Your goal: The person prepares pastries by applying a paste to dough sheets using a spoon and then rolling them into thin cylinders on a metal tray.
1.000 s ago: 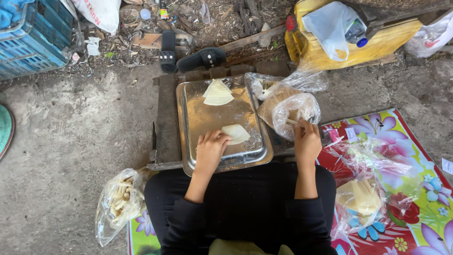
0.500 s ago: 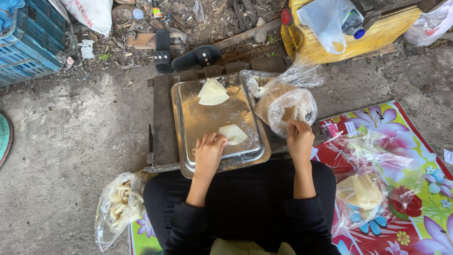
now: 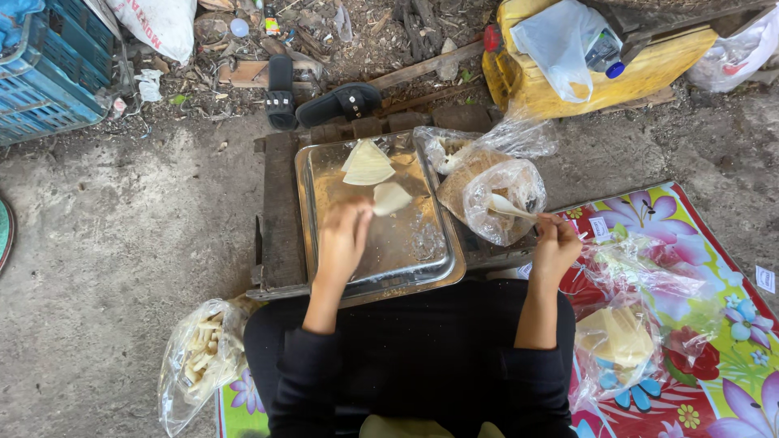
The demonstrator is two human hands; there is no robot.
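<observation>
Far left, beside the knee: a clear plastic bag [image 3: 199, 361] of pale cut strips, slumped on the concrete, untouched.

On the low wooden surface [image 3: 278, 215], a shiny steel tray [image 3: 422, 264], mostly bare. At its far end a small stack of pale triangular wrappers [image 3: 367, 164], and just below it one single folded wrapper [image 3: 391, 197], cream-coloured, lying flat on the metal.

Left hand [image 3: 342, 239] palm-down over the tray, fingertips at the near edge of that single wrapper; grip loose, fingers half-curled, touching or just pinching the edge, hard to tell which.

Judged by look: thin, limp, very light, likely to tear or crease if pulled hard; probably a little tacky against the steel. Best taken by a corner or the folded edge, lifted by peeling rather than dragging.

Right of the tray, an open plastic bag of filling [image 3: 501, 199], leaning against a second bag [image 3: 466, 150] behind it.

Right hand [image 3: 556, 247] closed around the handle of a pale spoon [image 3: 510, 208], its bowl reaching into the bag's mouth.

Further right, on the flowered mat [image 3: 714, 324], another bag holding a stack of wrappers [image 3: 621, 337].
</observation>
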